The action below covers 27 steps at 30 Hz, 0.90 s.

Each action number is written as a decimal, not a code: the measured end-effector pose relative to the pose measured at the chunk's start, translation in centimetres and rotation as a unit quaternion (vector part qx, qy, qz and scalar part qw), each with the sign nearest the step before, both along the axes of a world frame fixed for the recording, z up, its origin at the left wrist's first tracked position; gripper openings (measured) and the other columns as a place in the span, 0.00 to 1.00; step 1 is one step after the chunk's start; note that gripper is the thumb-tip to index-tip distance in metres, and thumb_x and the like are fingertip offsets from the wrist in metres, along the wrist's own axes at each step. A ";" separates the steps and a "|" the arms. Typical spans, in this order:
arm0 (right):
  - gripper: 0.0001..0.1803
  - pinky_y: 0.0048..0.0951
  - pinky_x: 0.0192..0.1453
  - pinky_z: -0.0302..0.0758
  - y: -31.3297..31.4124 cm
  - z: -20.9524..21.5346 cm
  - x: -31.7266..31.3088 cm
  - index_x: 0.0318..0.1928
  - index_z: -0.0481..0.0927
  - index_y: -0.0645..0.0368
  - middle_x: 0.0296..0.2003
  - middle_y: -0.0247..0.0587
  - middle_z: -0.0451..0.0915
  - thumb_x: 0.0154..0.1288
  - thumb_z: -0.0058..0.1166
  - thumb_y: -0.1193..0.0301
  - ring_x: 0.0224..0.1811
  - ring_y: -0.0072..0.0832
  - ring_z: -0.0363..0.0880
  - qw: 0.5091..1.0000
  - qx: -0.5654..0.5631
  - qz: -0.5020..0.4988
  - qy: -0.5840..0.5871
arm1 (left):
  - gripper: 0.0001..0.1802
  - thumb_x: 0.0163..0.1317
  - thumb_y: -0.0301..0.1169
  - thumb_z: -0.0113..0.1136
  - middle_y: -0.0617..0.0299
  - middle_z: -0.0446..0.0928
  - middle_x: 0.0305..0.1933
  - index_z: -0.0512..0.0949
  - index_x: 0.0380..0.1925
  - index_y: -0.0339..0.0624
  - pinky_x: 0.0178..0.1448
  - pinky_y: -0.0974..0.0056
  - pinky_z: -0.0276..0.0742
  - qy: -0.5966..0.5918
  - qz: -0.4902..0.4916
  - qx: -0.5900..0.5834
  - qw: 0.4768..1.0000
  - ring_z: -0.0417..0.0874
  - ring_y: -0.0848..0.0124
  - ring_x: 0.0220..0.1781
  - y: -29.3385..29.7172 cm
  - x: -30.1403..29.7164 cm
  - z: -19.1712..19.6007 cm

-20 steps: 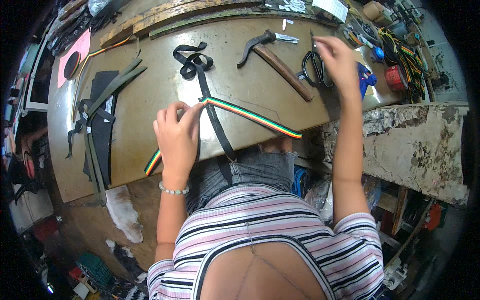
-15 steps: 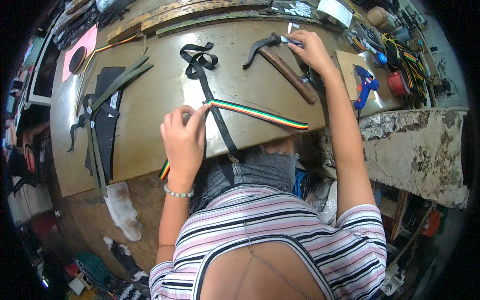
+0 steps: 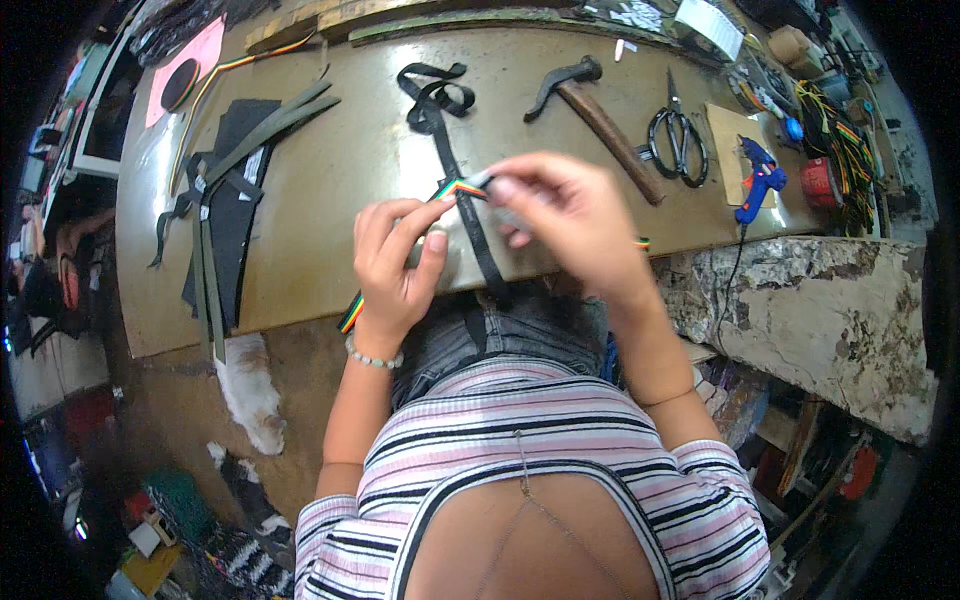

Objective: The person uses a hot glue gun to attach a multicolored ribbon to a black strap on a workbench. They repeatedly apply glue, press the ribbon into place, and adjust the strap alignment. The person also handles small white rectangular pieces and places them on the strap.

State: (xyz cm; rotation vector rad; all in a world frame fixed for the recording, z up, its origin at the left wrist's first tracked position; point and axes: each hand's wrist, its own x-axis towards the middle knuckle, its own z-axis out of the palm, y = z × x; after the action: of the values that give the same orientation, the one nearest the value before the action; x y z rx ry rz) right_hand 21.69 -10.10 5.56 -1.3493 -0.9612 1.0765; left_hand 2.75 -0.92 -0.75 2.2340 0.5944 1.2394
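A red, yellow and green striped ribbon (image 3: 461, 187) crosses a black strap (image 3: 476, 230) on the table. My left hand (image 3: 392, 265) presses its index fingertip on the ribbon at the crossing, thumb apart; one ribbon end hangs past the table edge beside its wrist. My right hand (image 3: 570, 215), smeared by motion, has closed fingers at the crossing around something small, pale and dark, that I cannot make out. It hides much of the ribbon's right part. The strap's far end lies in loose loops; its near end reaches the table edge.
A hammer (image 3: 612, 125), black-handled scissors (image 3: 677, 145) and a blue glue gun (image 3: 762, 182) lie at the right. On the left are black pieces (image 3: 238, 200) with grey-green straps (image 3: 275, 130), and a ribbon roll (image 3: 181, 84) on pink paper (image 3: 207, 52). Wooden planks (image 3: 420, 20) line the back.
My right hand has come back from beside the hammer to the ribbon crossing, uncovering the scissors. The small thing it held near the hammer head is gone from there. My left hand stays at the ribbon.
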 end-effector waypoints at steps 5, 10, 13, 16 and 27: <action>0.08 0.23 0.37 0.82 1.6 -3.1 -3.8 0.46 0.82 0.69 0.35 0.39 0.86 0.70 0.58 0.76 0.34 0.18 0.83 1.000 0.018 -0.017 -0.003 | 0.07 0.56 0.27 0.72 0.59 0.82 0.32 0.82 0.29 0.39 0.45 0.61 0.75 -0.053 0.026 -0.112 0.992 0.80 0.64 0.37 0.5 0.2 -0.1; 0.08 0.28 0.39 0.81 2.0 -1.1 -0.9 0.44 0.83 0.67 0.30 0.45 0.86 0.66 0.58 0.77 0.32 0.25 0.86 0.981 0.029 0.011 -0.191 | 0.07 0.56 0.27 0.72 0.60 0.81 0.30 0.82 0.28 0.38 0.44 0.63 0.75 -0.041 -0.028 -0.158 0.986 0.79 0.65 0.36 0.2 0.6 0.1; 0.08 0.37 0.40 0.80 2.8 0.6 0.9 0.42 0.84 0.62 0.33 0.53 0.84 0.63 0.61 0.74 0.35 0.45 0.86 0.925 0.049 0.052 -0.372 | 0.07 0.59 0.27 0.70 0.59 0.81 0.31 0.81 0.29 0.37 0.44 0.63 0.75 -0.004 -0.040 -0.187 0.982 0.78 0.66 0.37 0.2 1.0 0.4; 0.08 0.40 0.43 0.80 3.4 0.8 1.7 0.42 0.84 0.61 0.34 0.54 0.84 0.62 0.61 0.74 0.38 0.47 0.85 0.891 0.125 0.061 -0.432 | 0.06 0.62 0.28 0.67 0.59 0.78 0.32 0.80 0.32 0.36 0.43 0.65 0.73 -0.019 -0.060 -0.236 0.970 0.76 0.67 0.36 0.8 1.3 0.4; 0.13 0.22 0.42 0.80 5.8 3.5 15.6 0.51 0.83 0.63 0.34 0.34 0.85 0.73 0.57 0.69 0.34 0.17 0.82 0.859 -0.079 -0.176 -0.473 | 0.07 0.70 0.31 0.63 0.71 0.73 0.31 0.78 0.35 0.39 0.36 0.75 0.65 -0.086 -0.102 -0.417 0.899 0.69 0.83 0.32 0.3 0.5 -0.1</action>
State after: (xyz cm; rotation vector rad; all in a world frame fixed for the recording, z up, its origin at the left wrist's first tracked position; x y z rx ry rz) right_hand 37.26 -4.32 9.07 -2.1608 -1.2463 0.1475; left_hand 3.24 -0.60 -0.80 1.4063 0.6424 0.8316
